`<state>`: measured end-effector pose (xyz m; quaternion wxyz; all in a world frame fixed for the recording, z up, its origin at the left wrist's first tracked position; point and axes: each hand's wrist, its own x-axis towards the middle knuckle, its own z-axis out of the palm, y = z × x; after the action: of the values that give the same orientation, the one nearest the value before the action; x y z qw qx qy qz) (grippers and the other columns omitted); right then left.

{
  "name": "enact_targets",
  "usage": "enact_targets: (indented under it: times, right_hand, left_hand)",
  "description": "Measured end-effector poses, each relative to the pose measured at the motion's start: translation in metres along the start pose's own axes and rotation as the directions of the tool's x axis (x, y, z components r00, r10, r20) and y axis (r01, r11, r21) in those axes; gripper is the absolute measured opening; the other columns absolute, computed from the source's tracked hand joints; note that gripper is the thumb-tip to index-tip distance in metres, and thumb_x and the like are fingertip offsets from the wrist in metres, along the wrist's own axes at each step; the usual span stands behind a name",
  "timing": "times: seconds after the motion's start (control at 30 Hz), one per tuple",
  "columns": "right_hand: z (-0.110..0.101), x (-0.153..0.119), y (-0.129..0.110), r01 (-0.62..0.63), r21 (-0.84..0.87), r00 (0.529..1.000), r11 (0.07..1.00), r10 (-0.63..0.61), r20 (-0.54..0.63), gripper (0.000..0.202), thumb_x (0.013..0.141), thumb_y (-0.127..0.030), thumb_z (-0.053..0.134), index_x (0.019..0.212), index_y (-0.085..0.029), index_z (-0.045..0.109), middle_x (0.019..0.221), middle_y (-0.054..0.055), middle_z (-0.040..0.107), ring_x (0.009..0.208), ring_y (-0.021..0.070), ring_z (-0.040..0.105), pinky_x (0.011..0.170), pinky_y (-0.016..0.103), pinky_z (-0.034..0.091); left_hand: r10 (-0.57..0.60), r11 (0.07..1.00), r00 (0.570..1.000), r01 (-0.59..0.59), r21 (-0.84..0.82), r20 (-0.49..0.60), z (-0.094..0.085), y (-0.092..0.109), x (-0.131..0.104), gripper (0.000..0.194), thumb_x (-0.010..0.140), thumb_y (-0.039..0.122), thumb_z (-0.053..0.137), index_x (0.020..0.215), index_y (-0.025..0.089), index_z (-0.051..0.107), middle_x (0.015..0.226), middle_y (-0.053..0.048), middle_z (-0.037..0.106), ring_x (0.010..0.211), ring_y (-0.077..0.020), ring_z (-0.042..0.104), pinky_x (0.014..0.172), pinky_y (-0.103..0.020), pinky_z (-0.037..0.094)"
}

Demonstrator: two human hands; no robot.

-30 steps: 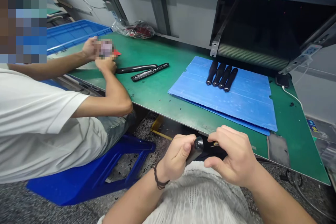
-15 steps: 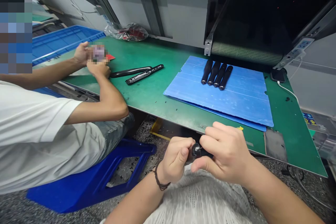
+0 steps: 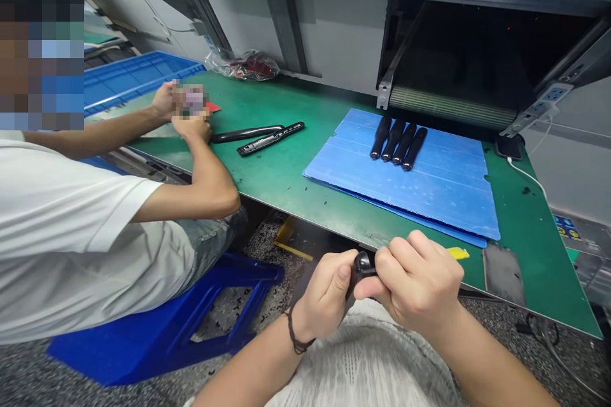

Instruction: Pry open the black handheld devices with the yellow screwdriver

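Above my lap, at the table's front edge, both of my hands are closed close together. My left hand [image 3: 329, 292] wraps round a glossy black handle-like piece [image 3: 363, 263]; its rounded end shows above the thumb and the rest is hidden in the fist. My right hand [image 3: 415, 283] is curled with the thumb out, against that end. A short dark part runs into its fingers, but its kind is hidden. Behind the right knuckles a yellow piece [image 3: 458, 253] sticks out; whether the hand holds it I cannot tell.
Several black handles [image 3: 400, 143] lie side by side on a blue plastic sheet [image 3: 443, 197]. Two long black shell parts [image 3: 270, 140] rest on the green table [image 3: 267, 181]. At left sits a co-worker [image 3: 71, 203], holding a blurred-out object. A conveyor opening [image 3: 458, 63] stands behind.
The view has shifted slightly, so the scene sits a little lower and to the right. My right hand has turned a little at the black piece, and more of the yellow piece shows.
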<state>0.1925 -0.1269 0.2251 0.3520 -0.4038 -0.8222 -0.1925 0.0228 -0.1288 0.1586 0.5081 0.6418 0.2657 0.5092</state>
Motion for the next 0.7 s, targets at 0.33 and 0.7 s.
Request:
enact_targets:
  times: [0.33,0.7]
  right_hand:
    - [0.002,-0.005,-0.001,0.000,0.009,0.997,1.000,-0.001,0.072,0.059,0.107,-0.065,0.033,0.075,-0.019,0.050,0.068,0.003,0.040,0.071,0.0187,0.027,0.063,0.035,0.018]
    - [0.012,-0.021,-0.010,0.007,0.069,0.979,0.998,-0.021,0.202,0.061,0.107,-0.067,0.030,0.075,-0.019,0.052,0.070,0.004,0.042,0.073,0.0204,0.030,0.065,0.035,0.019]
  left_hand:
    - [-0.184,0.964,0.983,0.186,-0.190,0.031,0.000,0.011,0.004,0.057,0.111,0.054,0.031,0.078,0.013,0.053,0.070,-0.001,0.045,0.063,-0.0098,0.036,0.062,-0.025,0.037]
    - [-0.437,0.890,0.863,0.375,-0.257,-0.254,0.008,0.017,0.019,0.072,0.097,0.077,0.046,0.060,0.015,0.044,0.056,0.001,0.036,0.052,-0.0076,0.028,0.048,-0.025,0.024]
